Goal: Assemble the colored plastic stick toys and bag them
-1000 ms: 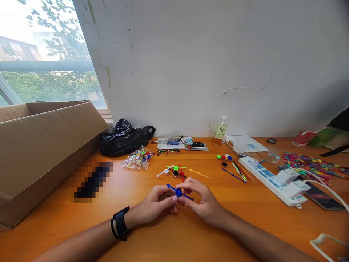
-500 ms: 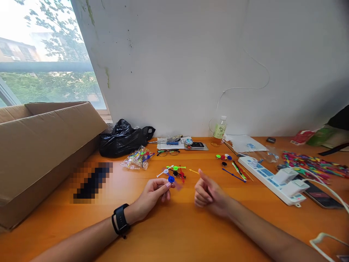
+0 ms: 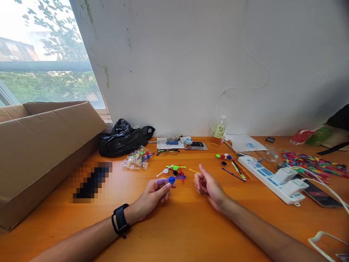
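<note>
Blue spinner (image 3: 171,180) was held up over the table (image 3: 174,233), between thumb and finger of the left hand (image 3: 151,198), arms blurred as if turning; judged best: a light, level pinch at the middle, fingertips clear of the arms. Right hand (image 3: 211,188) stood apart, fingers curled, thumb raised, nothing seen in it. Beyond lay the spinner pile (image 3: 175,168), yellow arrow (image 3: 193,170) and, further right, discs (image 3: 229,157)

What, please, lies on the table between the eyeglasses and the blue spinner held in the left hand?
In the head view, a white spinner, green spinner and black spinner lie clustered between the eyeglasses and the blue spinner.
</note>
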`<state>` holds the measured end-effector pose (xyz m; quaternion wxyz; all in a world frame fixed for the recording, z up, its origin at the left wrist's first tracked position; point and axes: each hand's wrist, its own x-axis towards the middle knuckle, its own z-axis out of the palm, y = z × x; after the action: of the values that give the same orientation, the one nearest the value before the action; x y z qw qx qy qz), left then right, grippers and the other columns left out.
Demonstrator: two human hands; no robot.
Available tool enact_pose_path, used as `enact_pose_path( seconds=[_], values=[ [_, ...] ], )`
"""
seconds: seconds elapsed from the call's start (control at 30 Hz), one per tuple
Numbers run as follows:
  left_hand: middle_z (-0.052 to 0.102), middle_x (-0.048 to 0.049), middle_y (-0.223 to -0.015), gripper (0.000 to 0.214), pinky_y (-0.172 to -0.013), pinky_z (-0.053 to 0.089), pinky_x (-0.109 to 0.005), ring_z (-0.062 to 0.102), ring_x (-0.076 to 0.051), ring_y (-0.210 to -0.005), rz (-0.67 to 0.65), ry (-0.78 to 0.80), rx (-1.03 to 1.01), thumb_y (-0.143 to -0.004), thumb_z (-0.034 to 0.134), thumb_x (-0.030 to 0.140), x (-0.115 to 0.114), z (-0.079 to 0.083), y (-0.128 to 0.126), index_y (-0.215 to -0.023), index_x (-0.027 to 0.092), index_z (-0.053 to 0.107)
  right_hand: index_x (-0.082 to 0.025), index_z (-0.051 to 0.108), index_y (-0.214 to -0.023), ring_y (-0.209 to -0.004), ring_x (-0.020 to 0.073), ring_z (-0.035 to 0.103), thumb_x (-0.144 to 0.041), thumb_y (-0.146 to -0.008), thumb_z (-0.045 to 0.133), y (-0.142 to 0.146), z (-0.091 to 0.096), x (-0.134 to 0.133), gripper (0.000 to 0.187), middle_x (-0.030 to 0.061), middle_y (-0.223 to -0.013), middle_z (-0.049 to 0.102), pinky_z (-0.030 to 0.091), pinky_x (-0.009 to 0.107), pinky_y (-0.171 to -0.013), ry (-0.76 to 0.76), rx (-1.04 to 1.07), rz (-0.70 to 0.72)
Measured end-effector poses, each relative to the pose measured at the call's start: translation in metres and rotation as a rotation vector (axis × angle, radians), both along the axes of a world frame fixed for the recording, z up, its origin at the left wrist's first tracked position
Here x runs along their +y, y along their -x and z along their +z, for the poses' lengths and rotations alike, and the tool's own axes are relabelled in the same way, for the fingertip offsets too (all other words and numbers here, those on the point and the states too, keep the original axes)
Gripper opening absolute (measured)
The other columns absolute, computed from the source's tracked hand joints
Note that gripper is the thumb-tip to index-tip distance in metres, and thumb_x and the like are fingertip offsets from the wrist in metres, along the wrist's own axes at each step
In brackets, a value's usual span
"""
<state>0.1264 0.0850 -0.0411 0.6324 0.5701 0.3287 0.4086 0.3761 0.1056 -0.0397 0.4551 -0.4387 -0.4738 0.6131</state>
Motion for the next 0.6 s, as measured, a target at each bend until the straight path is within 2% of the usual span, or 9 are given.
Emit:
enact_pose_path(
  seconds=[0.13,0.33,0.47,0.6],
  values=[
    [0.05,0.0028,-0.066,0.051,-0.056,0.031,-0.023,0.039,-0.01,-0.058,-0.012,-0.107,0.092,-0.097,0.064,0.065,-0.0031,0.0032,0.0005,-0.089,0.014,0.069,-0.02,0.053,-0.051,-0.044,0.0086,0.017,-0.078,-0.093,0.049,0.0007,-0.0036,0.0021,0.072,-0.0071,-0.043,0.028,0.012,0.029,-0.051,-0.014,-0.043,-0.012],
    [0.061,-0.0032,-0.072,0.055,-0.065,0.041,-0.027,0.05,-0.016,-0.069,0.015,-0.335,0.24,-0.099,0.058,0.066,-0.009,0.0074,0.0034,-0.089,0.015,0.077,-0.019,0.056,-0.052,-0.043,0.0089,0.019,-0.075,-0.096,0.049,0.0027,-0.0023,-0.0001,0.071,-0.0073,-0.042,0.027,0.015,0.029,-0.051,-0.042,-0.075,-0.003],
    [0.062,-0.0037,-0.071,0.053,-0.065,0.042,-0.027,0.05,-0.017,-0.069,0.029,-0.351,0.244,-0.099,0.058,0.065,-0.0089,0.0076,0.0044,-0.088,0.016,0.077,-0.019,0.06,-0.057,-0.044,0.0097,0.021,-0.074,-0.096,0.051,0.0041,-0.0036,-0.002,0.068,-0.0076,-0.043,0.027,0.017,0.028,-0.051,-0.063,-0.083,0.001],
    [0.058,-0.0022,-0.07,0.05,-0.061,0.039,-0.025,0.046,-0.015,-0.066,0.027,-0.282,0.209,-0.097,0.063,0.064,-0.0066,0.0068,0.0045,-0.088,0.016,0.073,-0.018,0.069,-0.077,-0.046,0.0103,0.021,-0.07,-0.095,0.057,0.0053,-0.0031,-0.0024,0.056,-0.0089,-0.047,0.03,0.019,0.027,-0.052,-0.104,-0.082,0.001]
  ],
)
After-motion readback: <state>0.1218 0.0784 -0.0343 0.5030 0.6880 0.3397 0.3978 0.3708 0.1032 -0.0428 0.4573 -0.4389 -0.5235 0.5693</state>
